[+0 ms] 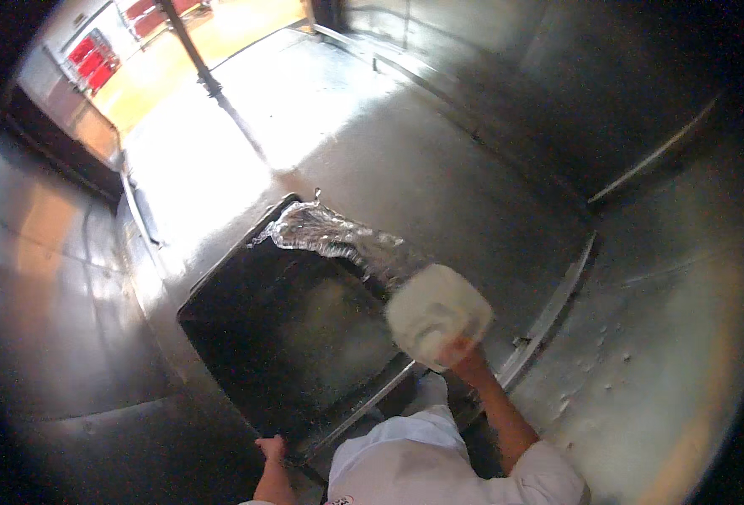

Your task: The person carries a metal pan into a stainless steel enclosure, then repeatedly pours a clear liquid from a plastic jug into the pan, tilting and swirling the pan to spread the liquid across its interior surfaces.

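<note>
Head-worn fisheye view, facing down, close

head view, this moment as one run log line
left hand at edge of dark bin; right hand gripping pale container; clear liquid streaming from it

A grey metal floor (447, 172) lies between metal walls (548, 76). A metal rail (422, 77) follows its far right edge; a dark post (187, 42) stands midway along its far left edge. Beyond lie orange flooring (155, 77) and blurred red objects (90, 63), perhaps stacked crates.
</note>
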